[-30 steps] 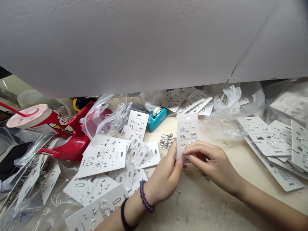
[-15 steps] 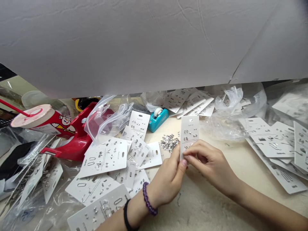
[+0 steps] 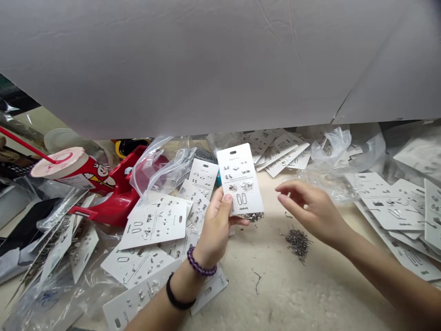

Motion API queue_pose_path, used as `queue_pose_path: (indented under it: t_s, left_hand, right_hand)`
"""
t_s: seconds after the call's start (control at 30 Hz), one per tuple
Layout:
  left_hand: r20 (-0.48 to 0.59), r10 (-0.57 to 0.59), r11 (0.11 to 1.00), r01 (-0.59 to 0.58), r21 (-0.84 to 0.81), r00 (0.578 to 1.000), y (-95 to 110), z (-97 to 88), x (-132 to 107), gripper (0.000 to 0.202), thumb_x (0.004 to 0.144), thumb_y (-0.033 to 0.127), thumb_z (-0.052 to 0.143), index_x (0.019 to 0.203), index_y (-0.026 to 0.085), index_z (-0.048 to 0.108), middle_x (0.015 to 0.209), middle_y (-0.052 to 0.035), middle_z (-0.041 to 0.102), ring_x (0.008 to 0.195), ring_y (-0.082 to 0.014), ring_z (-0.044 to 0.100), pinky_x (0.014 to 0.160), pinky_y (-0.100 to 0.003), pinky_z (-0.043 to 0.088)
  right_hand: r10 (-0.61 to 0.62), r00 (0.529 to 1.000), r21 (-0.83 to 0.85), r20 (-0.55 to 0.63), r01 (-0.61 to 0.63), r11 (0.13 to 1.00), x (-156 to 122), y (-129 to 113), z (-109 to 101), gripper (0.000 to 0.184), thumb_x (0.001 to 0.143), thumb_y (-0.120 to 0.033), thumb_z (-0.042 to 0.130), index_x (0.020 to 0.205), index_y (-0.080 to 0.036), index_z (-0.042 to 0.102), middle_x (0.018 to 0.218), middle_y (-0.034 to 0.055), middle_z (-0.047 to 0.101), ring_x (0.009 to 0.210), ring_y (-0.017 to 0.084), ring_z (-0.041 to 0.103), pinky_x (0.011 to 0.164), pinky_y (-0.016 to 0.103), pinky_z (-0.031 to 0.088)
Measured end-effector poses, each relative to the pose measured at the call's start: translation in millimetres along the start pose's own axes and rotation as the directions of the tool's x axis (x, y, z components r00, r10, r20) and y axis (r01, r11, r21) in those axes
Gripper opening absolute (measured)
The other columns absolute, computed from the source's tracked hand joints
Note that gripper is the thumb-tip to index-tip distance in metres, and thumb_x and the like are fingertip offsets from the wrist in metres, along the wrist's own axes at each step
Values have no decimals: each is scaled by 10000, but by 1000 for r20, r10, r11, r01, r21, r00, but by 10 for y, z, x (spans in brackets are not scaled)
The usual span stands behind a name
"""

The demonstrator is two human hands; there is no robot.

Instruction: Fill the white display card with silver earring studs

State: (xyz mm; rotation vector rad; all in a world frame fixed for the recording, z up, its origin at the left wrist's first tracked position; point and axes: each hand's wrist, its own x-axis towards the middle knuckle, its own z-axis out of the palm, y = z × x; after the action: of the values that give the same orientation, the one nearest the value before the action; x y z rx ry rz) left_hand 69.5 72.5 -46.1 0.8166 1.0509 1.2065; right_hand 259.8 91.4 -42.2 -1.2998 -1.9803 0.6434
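My left hand (image 3: 218, 220) grips a white earring card (image 3: 240, 179) by its lower left edge, thumb on the front. The card faces me, tilted slightly, with several small silver earrings and a hang slot at its top. To its right, my right hand (image 3: 308, 209) hovers apart from the card, fingers loosely bent, thumb and index apart, nothing visible between them. Beneath that hand lies a pile of thin dark metal pins or studs (image 3: 298, 245). A heap of tiny silver pieces (image 3: 255, 216) is partly hidden behind the card. A loose silver piece (image 3: 257, 282) rests nearer me.
Several earring cards (image 3: 156, 220) overlap on the left, with another stack (image 3: 392, 202) at right and more cards (image 3: 280, 151) behind. A red tape dispenser (image 3: 113, 202), a red cup (image 3: 74, 170) with a straw and plastic bags (image 3: 161, 170) stand left. A large white panel (image 3: 213, 69) overhangs the back.
My left hand has moved left and turned the card from edge-angled to facing me. My right hand has let go of it and moved right, uncovering the dark pin pile.
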Motion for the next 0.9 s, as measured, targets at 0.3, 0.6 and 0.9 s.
queue_pose_path:
  t_s: [0.3,0.6,0.9]
  left_hand:
    - [9,-93,922,90,-376,996,51,-62,66,203,850,171,423,1002,221,549,828,9,573,558,-56,511,477,-181,465]
    - [90,-105,871,135,-471,990,103,-50,35,210,862,145,384,982,199,548,720,7,578,592,-87,543,497,-198,467]
    - [269,-254,511,365,-778,929,240,49,22,250,894,181,317,989,168,547,697,7,582,569,-64,498,513,-169,420]
  right_hand:
    - [27,972,-354,234,59,934,526,245,165,178,838,-150,467,893,-182,633,938,43,634,807,195,577,640,320,465]
    - [-45,935,-355,352,178,918,459,310,152,140,841,-180,510,881,-217,639,895,2,612,766,135,558,634,245,433]
    - [-115,928,-391,354,259,883,423,286,272,123,812,-160,522,760,-192,629,760,27,559,605,118,480,470,217,254]
